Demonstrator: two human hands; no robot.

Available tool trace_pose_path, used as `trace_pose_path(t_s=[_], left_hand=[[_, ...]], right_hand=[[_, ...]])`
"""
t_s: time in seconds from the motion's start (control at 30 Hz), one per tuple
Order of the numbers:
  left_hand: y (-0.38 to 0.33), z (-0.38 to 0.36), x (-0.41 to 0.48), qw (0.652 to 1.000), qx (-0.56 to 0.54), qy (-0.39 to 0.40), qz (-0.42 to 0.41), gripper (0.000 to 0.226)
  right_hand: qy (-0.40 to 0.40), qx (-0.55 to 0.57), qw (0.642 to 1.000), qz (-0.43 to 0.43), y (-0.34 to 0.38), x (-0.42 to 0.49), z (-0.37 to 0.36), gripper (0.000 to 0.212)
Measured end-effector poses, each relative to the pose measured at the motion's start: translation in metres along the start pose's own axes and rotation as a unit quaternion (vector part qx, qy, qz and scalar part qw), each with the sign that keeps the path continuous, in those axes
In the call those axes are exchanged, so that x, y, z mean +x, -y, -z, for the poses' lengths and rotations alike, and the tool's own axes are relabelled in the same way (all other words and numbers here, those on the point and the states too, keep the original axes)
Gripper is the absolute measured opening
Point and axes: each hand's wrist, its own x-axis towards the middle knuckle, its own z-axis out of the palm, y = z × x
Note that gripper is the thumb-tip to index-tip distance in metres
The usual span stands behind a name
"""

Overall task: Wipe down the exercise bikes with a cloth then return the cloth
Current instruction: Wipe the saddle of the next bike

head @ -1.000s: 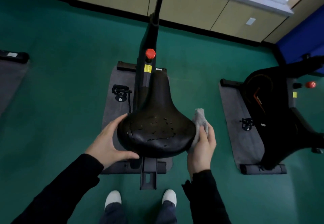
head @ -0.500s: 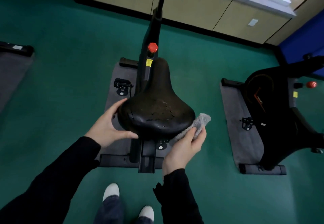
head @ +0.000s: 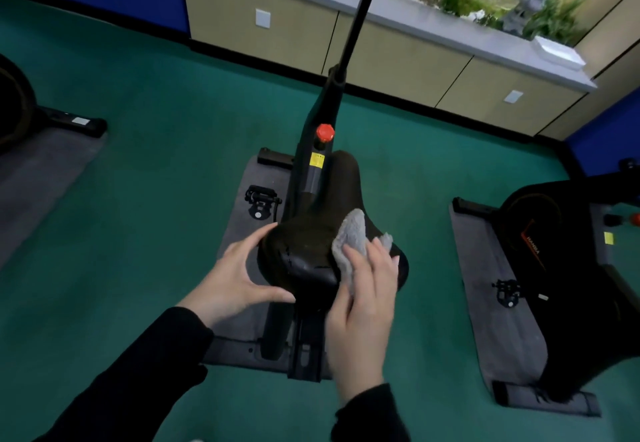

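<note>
A black exercise bike (head: 311,178) stands straight ahead on a grey mat, its worn black saddle (head: 311,244) just below me. My right hand (head: 363,303) lies flat on the right rear of the saddle and presses a grey cloth (head: 351,237) against it; the cloth sticks out past the fingertips. My left hand (head: 232,279) cups the saddle's left edge, fingers along the side and thumb under the rear rim. A red knob (head: 325,132) sits on the frame ahead of the saddle.
A second black bike (head: 561,268) stands on its own mat (head: 485,286) at the right. Part of a third bike (head: 14,106) shows at the far left. Beige cabinets (head: 381,50) with a grey ledge and plants run along the back. The floor is green.
My right hand has brought the cloth from the saddle's right underside up onto its top rear. The left hand has stayed on the left edge. The view has tilted up.
</note>
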Motion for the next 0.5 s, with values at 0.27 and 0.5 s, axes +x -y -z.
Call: trace_pose_path(t_s=[0.27, 0.5], left_hand=[[0.003, -0.001, -0.002, 1.0, -0.007, -0.005, 0.005, 0.108], [0.002, -0.002, -0.002, 1.0, -0.001, 0.0, 0.003, 0.11]], right_hand=[[0.096, -0.05, 0.994, -0.01, 0.025, 0.026, -0.002, 0.039], [0.073, -0.051, 0.992, -0.092, -0.013, 0.037, 0.028, 0.038]])
